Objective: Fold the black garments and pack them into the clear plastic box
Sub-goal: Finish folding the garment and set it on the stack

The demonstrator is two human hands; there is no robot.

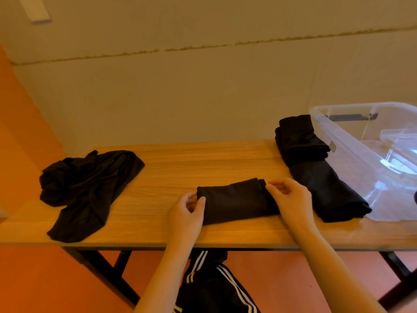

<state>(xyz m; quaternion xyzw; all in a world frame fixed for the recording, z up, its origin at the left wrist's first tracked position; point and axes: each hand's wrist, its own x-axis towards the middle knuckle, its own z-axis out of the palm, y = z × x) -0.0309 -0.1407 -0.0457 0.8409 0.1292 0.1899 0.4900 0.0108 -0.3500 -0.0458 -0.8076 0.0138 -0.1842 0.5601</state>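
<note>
A folded black garment (237,201) lies in the middle of the wooden table (180,161). My left hand (186,211) pinches its left end between thumb and fingers. My right hand (290,197) grips its right end with curled fingers. A crumpled black garment (85,188) lies unfolded at the table's left. At the right, a stack of folded black garments (316,168) rests against the clear plastic box (372,154), which stands open at the table's right end.
A pale wall runs close behind the table. The table's near edge is just below my hands, and black trousers with white stripes (214,283) show under it. Orange floor lies to the left and below.
</note>
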